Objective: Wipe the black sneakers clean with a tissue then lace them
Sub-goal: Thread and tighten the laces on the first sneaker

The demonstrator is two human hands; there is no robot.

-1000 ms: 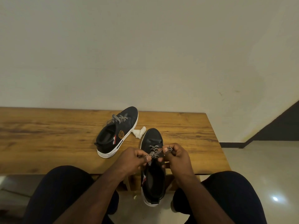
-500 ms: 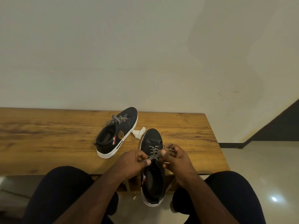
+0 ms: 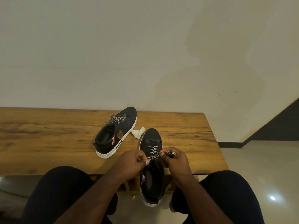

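Note:
A black sneaker with a white sole (image 3: 151, 139) lies toe-away across the near edge of the wooden table (image 3: 48, 143), its heel overhanging between my knees. Its black-and-white checked lace (image 3: 152, 153) crosses the upper eyelets. My left hand (image 3: 131, 164) pinches the lace at the sneaker's left side. My right hand (image 3: 175, 160) pinches the free lace end, which sticks out over its fingers to the right. A second black sneaker (image 3: 115, 135), laced, lies further back to the left. A crumpled white tissue (image 3: 137, 132) sits between the two sneakers.
The table stands against a plain wall (image 3: 145, 54); its right end is at about (image 3: 215, 143). Pale tiled floor (image 3: 262, 167) lies to the right. My knees in dark trousers (image 3: 56, 191) frame the near sneaker.
My right hand has drawn the free lace end out to the right and slightly up. My left hand has stayed at the sneaker's left eyelets.

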